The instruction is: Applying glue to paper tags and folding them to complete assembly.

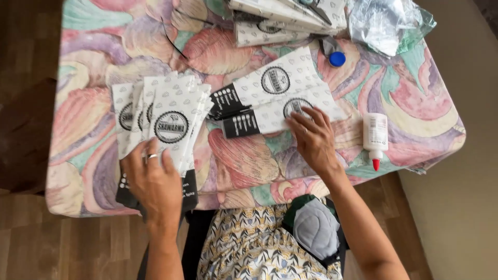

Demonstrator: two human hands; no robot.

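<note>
Under the left hand [155,181], a fanned stack of white paper bags [163,116] with round black stamps and black bottom bands lies on the patterned tablecloth [238,161]; the fingers are spread flat over the lower part of the fan, pressing on it rather than clenched, and a ring shows on one finger. Just beyond the fingertips of the right hand [314,140], two more paper bags of the same kind lie slantwise, one overlapping the other: the upper bag [270,83] and the lower bag [280,115]. The right fingers are extended and rest on the lower bag near its round stamp, touching it without closing around it. To the right of those fingers, well apart, a white glue bottle [375,136] with a red tip lies on the cloth. Farther past the fingertips, a blue cap [337,58] sits near another pile of bags [282,15], with crumpled clear plastic [386,23] beside it at the table's far corner.
</note>
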